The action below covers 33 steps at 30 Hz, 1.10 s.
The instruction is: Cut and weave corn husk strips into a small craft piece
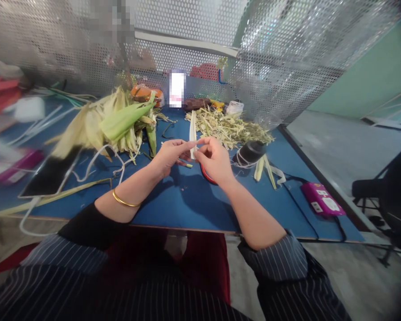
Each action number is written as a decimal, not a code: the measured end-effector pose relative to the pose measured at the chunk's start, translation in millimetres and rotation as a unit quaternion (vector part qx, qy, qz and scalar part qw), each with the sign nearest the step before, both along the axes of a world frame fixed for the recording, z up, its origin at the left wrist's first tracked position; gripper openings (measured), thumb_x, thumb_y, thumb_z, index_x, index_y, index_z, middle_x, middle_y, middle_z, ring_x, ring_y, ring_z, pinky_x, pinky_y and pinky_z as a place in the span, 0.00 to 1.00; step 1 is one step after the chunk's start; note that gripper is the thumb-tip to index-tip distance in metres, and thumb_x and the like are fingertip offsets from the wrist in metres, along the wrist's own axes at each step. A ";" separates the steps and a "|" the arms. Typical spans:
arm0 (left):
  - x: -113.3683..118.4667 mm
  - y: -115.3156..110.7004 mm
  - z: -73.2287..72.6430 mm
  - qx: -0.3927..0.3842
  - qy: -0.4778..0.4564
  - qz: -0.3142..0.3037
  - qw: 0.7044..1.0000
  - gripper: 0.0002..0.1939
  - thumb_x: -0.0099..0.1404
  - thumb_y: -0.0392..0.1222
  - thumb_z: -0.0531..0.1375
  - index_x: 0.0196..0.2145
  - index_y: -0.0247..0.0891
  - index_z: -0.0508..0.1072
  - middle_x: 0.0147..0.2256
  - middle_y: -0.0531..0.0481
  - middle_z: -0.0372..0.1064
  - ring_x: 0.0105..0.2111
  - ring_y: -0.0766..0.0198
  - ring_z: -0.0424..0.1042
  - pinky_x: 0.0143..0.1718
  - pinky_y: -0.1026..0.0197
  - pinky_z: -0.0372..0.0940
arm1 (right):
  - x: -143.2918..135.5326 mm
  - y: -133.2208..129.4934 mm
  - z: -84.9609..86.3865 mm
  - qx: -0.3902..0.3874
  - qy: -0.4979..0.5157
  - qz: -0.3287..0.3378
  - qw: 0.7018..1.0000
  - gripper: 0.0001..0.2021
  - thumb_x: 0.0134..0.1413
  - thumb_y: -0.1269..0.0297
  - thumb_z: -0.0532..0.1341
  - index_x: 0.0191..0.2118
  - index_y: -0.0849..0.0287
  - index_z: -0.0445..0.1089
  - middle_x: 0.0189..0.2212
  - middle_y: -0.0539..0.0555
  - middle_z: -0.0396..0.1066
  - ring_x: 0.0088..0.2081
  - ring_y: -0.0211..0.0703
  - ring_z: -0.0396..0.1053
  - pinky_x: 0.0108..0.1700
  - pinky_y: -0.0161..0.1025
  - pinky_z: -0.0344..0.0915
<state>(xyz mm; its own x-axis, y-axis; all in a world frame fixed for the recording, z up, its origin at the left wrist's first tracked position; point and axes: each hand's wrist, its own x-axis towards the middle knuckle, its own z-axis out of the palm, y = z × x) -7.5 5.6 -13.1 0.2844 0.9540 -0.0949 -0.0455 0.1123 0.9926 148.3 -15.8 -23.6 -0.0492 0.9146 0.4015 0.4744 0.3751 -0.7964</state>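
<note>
A narrow pale strip of corn husk (193,127) stands upright between my hands, over the middle of the blue table. My left hand (174,156) pinches it near its lower end, with a small greenish piece showing by the lower fingers. From the other side, my right hand (214,160) grips the same strip between thumb and fingers. Just below my right hand shows a red curved handle (207,174), mostly hidden by the hand. A black thread spool (249,153) with white thread lies to the right. Behind my hands spreads a heap of husk shreds (229,127).
Whole corn husks (120,120) are piled at the left, beside a phone-like black slab (51,174) and a white cord (90,167). A purple pack (322,199) sits at the right edge near black cables. Perforated metal mesh (187,55) rises behind the blue table (187,205).
</note>
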 end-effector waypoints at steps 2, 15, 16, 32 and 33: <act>0.5 -0.6 -0.2 -0.007 0.007 0.000 1.000 0.20 0.53 0.56 0.65 0.24 0.36 0.69 0.21 0.53 0.65 0.24 0.68 0.69 0.22 0.67 0.61 | 0.2 -1.1 0.7 0.017 -0.027 -0.011 0.999 0.10 0.51 0.69 0.60 0.41 0.56 0.63 0.24 0.45 0.70 0.26 0.36 0.68 0.35 0.38 0.63; 2.9 3.0 -3.3 0.014 -0.033 0.063 0.997 0.13 0.53 0.45 0.66 0.22 0.34 0.69 0.17 0.55 0.62 0.20 0.70 0.68 0.19 0.69 0.58 | 4.1 0.1 3.3 -0.014 0.023 -0.005 1.000 0.10 0.51 0.67 0.60 0.41 0.56 0.64 0.24 0.46 0.70 0.26 0.38 0.71 0.34 0.39 0.66; 2.4 3.4 -3.0 0.016 -0.033 0.066 0.997 0.13 0.53 0.44 0.66 0.22 0.34 0.69 0.17 0.55 0.62 0.20 0.70 0.69 0.19 0.70 0.57 | 5.0 0.1 3.7 -0.011 0.027 -0.003 1.000 0.10 0.52 0.67 0.60 0.42 0.56 0.64 0.25 0.46 0.70 0.26 0.37 0.70 0.34 0.39 0.66; 4.4 0.9 -4.3 -0.020 -0.061 0.047 0.997 0.09 0.51 0.40 0.67 0.23 0.34 0.72 0.20 0.52 0.68 0.20 0.73 0.64 0.20 0.69 0.56 | 7.2 3.6 -0.9 0.214 -0.142 0.025 0.966 0.04 0.53 0.68 0.61 0.35 0.52 0.71 0.37 0.52 0.66 0.42 0.44 0.66 0.46 0.44 0.64; 4.4 0.4 -3.8 -0.029 -0.069 0.042 0.996 0.09 0.50 0.40 0.67 0.23 0.34 0.72 0.21 0.52 0.68 0.21 0.72 0.66 0.20 0.70 0.56 | 7.5 3.2 -1.1 0.221 -0.145 0.026 0.964 0.04 0.54 0.67 0.60 0.34 0.52 0.71 0.36 0.52 0.66 0.41 0.44 0.66 0.45 0.44 0.64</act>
